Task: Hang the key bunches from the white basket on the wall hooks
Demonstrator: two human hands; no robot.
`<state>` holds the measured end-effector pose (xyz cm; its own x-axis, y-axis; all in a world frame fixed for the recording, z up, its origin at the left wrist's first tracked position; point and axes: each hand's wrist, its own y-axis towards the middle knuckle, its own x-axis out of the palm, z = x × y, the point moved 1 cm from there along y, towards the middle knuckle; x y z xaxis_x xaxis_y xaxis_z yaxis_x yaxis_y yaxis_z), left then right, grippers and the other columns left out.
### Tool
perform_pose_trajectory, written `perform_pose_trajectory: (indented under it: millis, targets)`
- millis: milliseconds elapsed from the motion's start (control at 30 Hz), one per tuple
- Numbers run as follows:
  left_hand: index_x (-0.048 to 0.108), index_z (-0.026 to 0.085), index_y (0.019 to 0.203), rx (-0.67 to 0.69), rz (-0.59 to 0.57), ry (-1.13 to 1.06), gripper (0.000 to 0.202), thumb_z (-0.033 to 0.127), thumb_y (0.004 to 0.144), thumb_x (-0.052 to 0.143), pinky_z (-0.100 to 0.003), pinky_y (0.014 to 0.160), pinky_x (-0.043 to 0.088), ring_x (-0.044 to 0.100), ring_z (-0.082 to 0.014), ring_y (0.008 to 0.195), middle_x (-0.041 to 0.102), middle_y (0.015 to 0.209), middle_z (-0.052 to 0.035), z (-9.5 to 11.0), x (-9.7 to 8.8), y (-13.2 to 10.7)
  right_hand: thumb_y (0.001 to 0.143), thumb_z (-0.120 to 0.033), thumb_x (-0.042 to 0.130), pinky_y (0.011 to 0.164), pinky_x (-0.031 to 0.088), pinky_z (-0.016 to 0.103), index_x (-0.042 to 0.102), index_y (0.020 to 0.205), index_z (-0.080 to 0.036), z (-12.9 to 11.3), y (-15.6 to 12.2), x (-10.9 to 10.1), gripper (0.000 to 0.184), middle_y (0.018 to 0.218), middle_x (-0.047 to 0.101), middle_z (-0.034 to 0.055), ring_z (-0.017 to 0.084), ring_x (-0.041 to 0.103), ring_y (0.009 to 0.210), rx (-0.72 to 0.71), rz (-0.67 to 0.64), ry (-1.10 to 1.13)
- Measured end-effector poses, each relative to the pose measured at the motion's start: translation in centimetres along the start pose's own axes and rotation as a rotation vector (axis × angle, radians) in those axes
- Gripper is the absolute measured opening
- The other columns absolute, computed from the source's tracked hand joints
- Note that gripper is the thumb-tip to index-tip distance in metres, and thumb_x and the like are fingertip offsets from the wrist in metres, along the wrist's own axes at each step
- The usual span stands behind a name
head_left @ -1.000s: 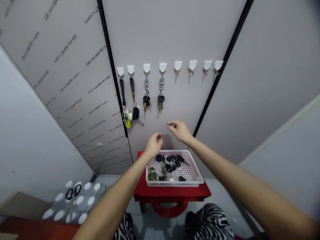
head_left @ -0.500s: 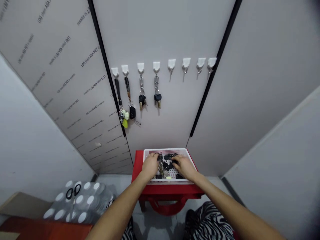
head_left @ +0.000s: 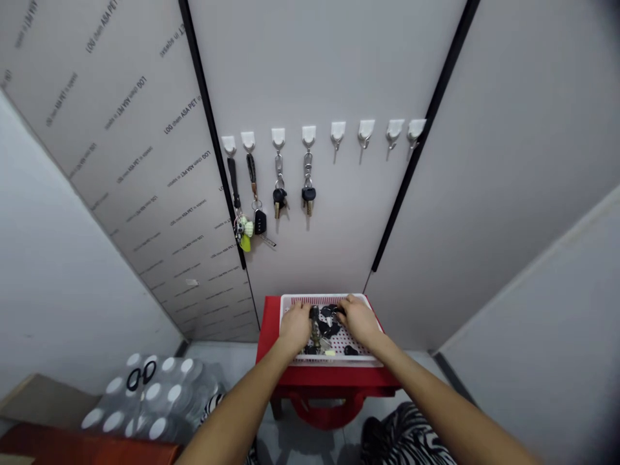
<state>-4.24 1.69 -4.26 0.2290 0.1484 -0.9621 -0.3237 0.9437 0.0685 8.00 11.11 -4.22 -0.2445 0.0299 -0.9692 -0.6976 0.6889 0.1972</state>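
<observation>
A white plastic basket (head_left: 334,363) with a perforated floor holds several bunches of keys, mostly with black heads. My left hand (head_left: 296,325) reaches over its left side, fingers curled down against a bunch of keys (head_left: 316,329) with black and brassy parts. On the right, my right hand (head_left: 359,318) pinches at dark keys near the basket's back wall, its fingertips partly hiding them. Another black-headed cluster (head_left: 329,328) lies between the hands. A separate black key (head_left: 351,350) rests near the front right, and a small pale yellow piece (head_left: 330,353) lies at the front.
The basket stands on a red stool (head_left: 334,376). On the wall panel ahead is a row of white hooks (head_left: 338,131); key sets (head_left: 279,197) hang from the left ones. Wrapped bottles (head_left: 155,394) with black-handled scissors (head_left: 141,374) on top stand at lower left.
My right hand has shifted toward the back of the basket with dark keys at its fingertips. My left hand stays at the left side. The view has tilted slightly.
</observation>
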Motion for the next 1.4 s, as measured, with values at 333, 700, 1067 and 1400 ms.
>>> perform_pose_trajectory:
  millis: [333,700,1067,1400]
  targets:
    - [0.045,0.016,0.094,-0.042,0.055,-0.258,0.031,0.012,0.063,0.039,-0.023,0.08,0.032,0.041,-0.014,0.092,0.047,0.096,-0.0055,0.3,-0.8,-0.1,0.061,-0.026,0.041,0.051,0.033,0.02,0.047,0.055,-0.014,0.1,0.5,-3.1,0.014,0.051,0.046,-0.0016,0.008,0.042,0.049,0.176,-0.057,0.84]
    - [0.049,0.014,0.089,0.048,0.101,-0.825,0.027,0.011,0.063,0.041,-0.022,0.073,0.039,0.05,-0.0088,0.078,0.055,0.089,-0.0036,1.6,-4.6,0.8,0.054,-0.03,0.053,0.042,0.03,0.018,0.049,0.056,-0.013,-2.3,1.3,-7.7,0.018,0.041,0.044,-0.0061,0.003,0.037,0.038,0.178,-0.144,1.253]
    - [0.046,0.011,0.093,0.159,0.309,-0.999,0.028,0.015,0.066,0.039,-0.022,0.067,0.041,0.052,-0.01,0.072,0.057,0.084,-0.0065,5.5,-13.5,6.5,0.052,-0.027,0.054,0.041,0.033,0.018,0.05,0.054,-0.012,-3.2,8.0,-18.0,0.016,0.039,0.044,-0.0054,0.003,0.038,0.037,0.058,0.297,1.23]
    - [0.042,0.013,0.102,0.104,0.532,-0.781,0.04,0.014,0.063,0.044,-0.025,0.074,0.036,0.049,-0.0131,0.082,0.054,0.092,-0.0064,7.2,-23.0,11.2,0.058,-0.021,0.046,0.039,0.039,0.02,0.05,0.052,-0.011,-4.2,16.3,-25.3,0.012,0.04,0.044,-0.0026,0.007,0.044,0.039,0.143,0.719,1.012]
